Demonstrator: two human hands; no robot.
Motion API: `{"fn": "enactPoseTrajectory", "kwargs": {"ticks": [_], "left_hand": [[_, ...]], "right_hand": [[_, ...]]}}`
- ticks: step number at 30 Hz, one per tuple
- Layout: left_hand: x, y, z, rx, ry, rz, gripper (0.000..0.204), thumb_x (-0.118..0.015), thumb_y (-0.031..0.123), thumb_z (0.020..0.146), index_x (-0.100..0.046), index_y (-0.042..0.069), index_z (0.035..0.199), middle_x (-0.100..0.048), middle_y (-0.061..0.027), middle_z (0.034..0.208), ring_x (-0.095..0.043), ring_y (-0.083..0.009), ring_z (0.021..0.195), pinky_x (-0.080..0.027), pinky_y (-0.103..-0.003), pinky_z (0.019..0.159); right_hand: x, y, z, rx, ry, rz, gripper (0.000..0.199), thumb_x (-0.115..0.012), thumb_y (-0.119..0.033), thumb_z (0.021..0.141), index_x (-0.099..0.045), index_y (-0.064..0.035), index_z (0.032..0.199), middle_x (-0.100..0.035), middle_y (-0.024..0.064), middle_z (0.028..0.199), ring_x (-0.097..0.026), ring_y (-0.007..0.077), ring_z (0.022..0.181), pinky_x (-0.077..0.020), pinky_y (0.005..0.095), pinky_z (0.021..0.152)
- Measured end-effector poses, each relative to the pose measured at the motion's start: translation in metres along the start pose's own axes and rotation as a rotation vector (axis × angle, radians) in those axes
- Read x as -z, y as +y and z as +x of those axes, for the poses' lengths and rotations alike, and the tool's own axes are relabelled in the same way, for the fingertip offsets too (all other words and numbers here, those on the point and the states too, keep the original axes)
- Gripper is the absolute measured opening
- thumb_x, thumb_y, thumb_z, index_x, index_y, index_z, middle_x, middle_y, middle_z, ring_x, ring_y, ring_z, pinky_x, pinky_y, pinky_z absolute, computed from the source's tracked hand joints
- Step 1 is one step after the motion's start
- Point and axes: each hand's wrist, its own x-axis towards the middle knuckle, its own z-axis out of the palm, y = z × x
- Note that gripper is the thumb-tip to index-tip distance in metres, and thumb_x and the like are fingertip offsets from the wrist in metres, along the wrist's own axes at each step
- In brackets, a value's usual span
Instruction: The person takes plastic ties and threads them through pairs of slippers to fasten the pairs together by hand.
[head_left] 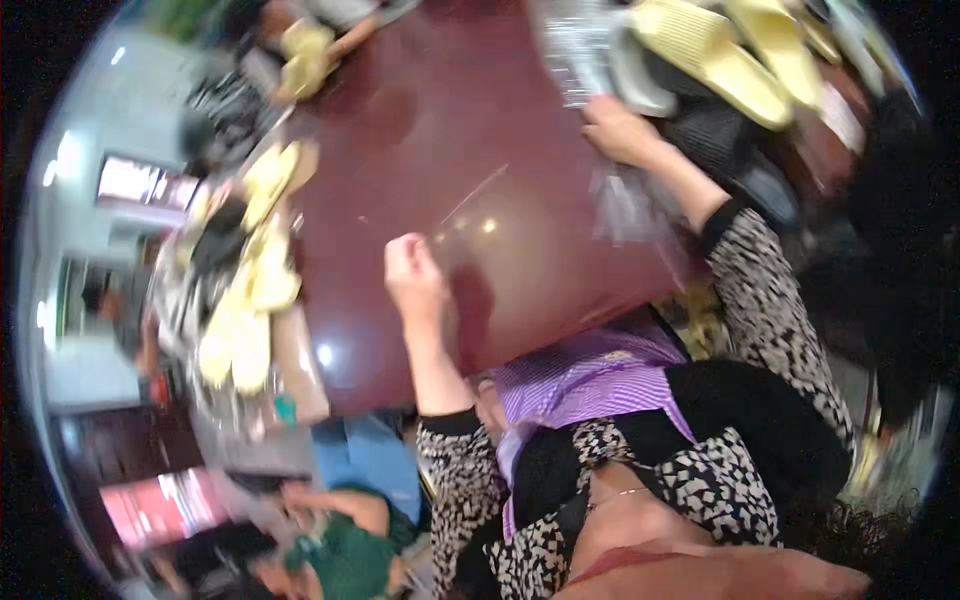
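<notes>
My left hand (412, 268) is raised over the dark red tabletop (440, 130), its fingers curled into a loose fist with nothing visible in them. Farther right, my right hand (618, 130) is at the near edge of a pile of clear plastic bags (572, 50). Its fingers look bent and pressed onto the plastic, though blur softens the grip. Another crumpled clear bag (625, 208) lies below my right wrist. Beyond that hand are pale yellow ridged slippers (705, 60), with a grey-white slipper (638, 75) beside the bags.
More yellow slippers (250, 310) line a table along the left. At the far left corner a person's hands hold yellow slippers (305, 60). A person in green (350, 540) sits at the lower left near a blue chair (370, 465). Dark slippers (705, 130) lie by my right forearm.
</notes>
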Motion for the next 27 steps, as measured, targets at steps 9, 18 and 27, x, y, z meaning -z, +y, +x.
{"fn": "enactPoseTrajectory", "kwargs": {"ticks": [9, 18, 27], "left_hand": [[0.018, -0.017, -0.072, 0.066, 0.208, -0.064, 0.003, -0.053, 0.002, 0.084, -0.054, 0.000, 0.085, -0.056, -0.0157, 0.076, -0.056, -0.0238, 0.061, -0.045, -0.032, 0.057], [0.001, -0.012, -0.086, 0.360, 0.221, -0.374, 0.004, -0.053, 0.005, 0.086, -0.054, 0.001, 0.086, -0.055, -0.0052, 0.067, -0.052, -0.0103, 0.061, -0.043, -0.026, 0.055], [-0.008, -0.032, -0.116, 0.489, 0.247, -0.556, 0.007, -0.049, 0.008, 0.092, -0.052, 0.002, 0.090, -0.053, -0.0014, 0.077, -0.050, -0.0073, 0.067, -0.043, -0.020, 0.062]], "right_hand": [[0.017, -0.048, -0.035, 0.235, 0.198, -0.331, 0.038, -0.051, -0.016, 0.087, -0.048, 0.0005, 0.121, -0.037, 0.0206, 0.134, -0.034, 0.0357, 0.125, -0.0302, 0.0410, 0.102], [0.112, -0.217, -0.087, 0.787, -0.019, 0.800, 0.019, -0.054, -0.016, 0.086, -0.062, 0.0000, 0.080, -0.062, 0.0102, 0.076, -0.059, 0.0249, 0.075, -0.0433, 0.0419, 0.081], [0.166, -0.250, -0.108, 1.579, -0.041, 2.056, 0.033, -0.051, -0.022, 0.090, -0.057, -0.0047, 0.063, -0.053, 0.0043, 0.057, -0.051, 0.0168, 0.050, -0.0472, 0.0444, 0.067]]}}
